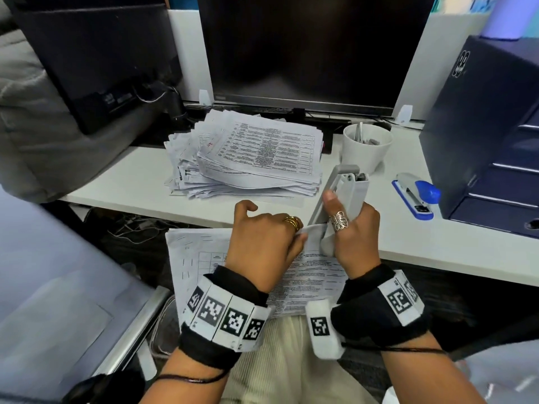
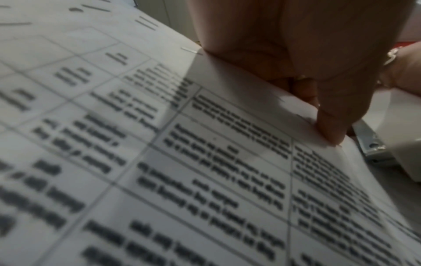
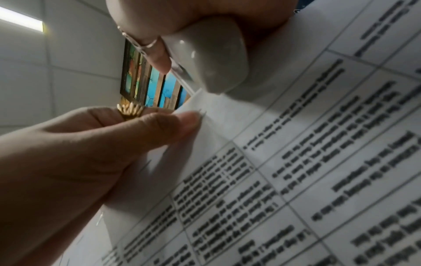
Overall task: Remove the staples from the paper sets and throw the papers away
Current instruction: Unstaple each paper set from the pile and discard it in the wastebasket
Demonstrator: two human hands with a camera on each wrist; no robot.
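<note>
Left hand: the left hand (image 1: 264,237) is sitting at lower centre of the head view, pinching the top corner of the paper set (image 1: 309,284) between thumb and curled fingers; a gold ring is showing on one finger.
Right hand: the right hand (image 1: 354,231), just right of the left, is wrapping its fingers round a grey stapler (image 1: 339,196), thumb lying along its side.
Paper set: it is lying below the hands at lower centre, over the lap, its top corner lifted to the stapler's lower end; several staples are showing near its upper left edge.
Stapler: it is standing tilted, lower end touching the paper corner, upper end rising above the desk (image 1: 140,173) edge.
Pile: a paper pile (image 1: 248,158) is sitting on the desk, upper centre.
Cup: a white cup (image 1: 366,150) is standing right of the pile, small metal bits inside.
Blue stapler: a blue stapler (image 1: 415,195) is lying at right, near a dark box (image 1: 484,135).
Monitor: a dark monitor (image 1: 312,51) is filling the top centre.
</note>
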